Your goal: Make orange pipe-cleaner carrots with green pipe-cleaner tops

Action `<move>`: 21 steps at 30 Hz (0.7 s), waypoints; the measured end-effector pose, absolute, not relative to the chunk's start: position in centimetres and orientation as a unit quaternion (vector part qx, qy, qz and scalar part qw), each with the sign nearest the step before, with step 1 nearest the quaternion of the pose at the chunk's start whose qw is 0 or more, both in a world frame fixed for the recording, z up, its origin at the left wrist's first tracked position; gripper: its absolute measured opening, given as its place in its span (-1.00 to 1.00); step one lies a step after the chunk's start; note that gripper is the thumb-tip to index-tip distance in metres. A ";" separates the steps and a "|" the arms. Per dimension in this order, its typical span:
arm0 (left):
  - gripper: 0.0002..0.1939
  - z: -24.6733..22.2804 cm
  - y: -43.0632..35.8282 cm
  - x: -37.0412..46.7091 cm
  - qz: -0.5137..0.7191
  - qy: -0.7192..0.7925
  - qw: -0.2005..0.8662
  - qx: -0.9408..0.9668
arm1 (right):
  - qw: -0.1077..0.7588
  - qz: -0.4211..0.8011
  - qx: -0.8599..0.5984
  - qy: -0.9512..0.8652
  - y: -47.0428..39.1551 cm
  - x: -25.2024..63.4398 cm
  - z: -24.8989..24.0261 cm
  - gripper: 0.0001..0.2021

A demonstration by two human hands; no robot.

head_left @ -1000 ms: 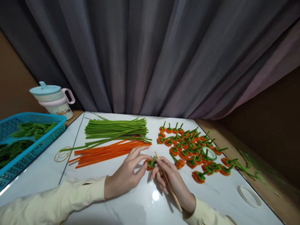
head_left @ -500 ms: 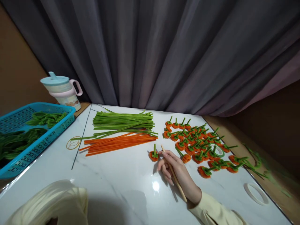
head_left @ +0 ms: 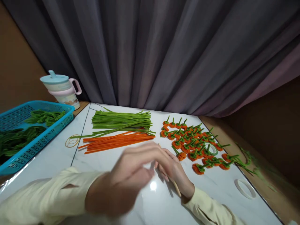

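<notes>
My left hand (head_left: 131, 175), blurred, reaches across the middle of the white table (head_left: 154, 207), its fingers curving over those of my right hand. What its fingertips touch is hidden. My right hand (head_left: 175, 170) is closed round a thin wooden stick (head_left: 176, 188), which slants down towards the sleeve. The single orange and green piece beside the right fingertips is hidden behind my left hand. Right of the hands lie several orange pompom-like pieces (head_left: 181, 156) with green stems. Beyond the hands are an orange bundle (head_left: 117, 142) and a green bundle (head_left: 122, 120) of fuzzy stems.
A blue basket (head_left: 53, 128) with green leafy pieces stands at left, a lidded cup (head_left: 62, 90) behind it. Thin yellow rings (head_left: 72, 141) lie near the orange stems. One tape roll (head_left: 211, 148) is among the orange pieces, another (head_left: 245, 188) near the right edge.
My left hand has come in from the lower left to my right hand, covering the single orange piece. My right hand still holds the stick. The view has shifted slightly.
</notes>
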State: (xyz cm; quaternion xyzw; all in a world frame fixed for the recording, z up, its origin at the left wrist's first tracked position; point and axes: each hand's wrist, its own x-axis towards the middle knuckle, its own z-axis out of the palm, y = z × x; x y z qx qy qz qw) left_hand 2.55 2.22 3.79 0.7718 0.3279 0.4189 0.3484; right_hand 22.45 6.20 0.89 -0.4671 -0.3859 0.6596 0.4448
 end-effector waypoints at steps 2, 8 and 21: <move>-0.72 5.4 6.7 3.2 0.410 0.314 0.296 0.803 | 0.456 0.671 -0.449 -0.375 6.2 22.5 0.9 -0.75; -0.56 3.2 11.8 4.3 0.251 0.316 0.241 0.883 | 0.469 0.683 -0.427 -0.362 6.3 22.8 0.7 -0.74; -0.80 -0.3 12.0 6.3 0.253 0.304 0.229 0.890 | 0.470 0.688 -0.421 -0.357 6.4 23.2 0.5 -0.71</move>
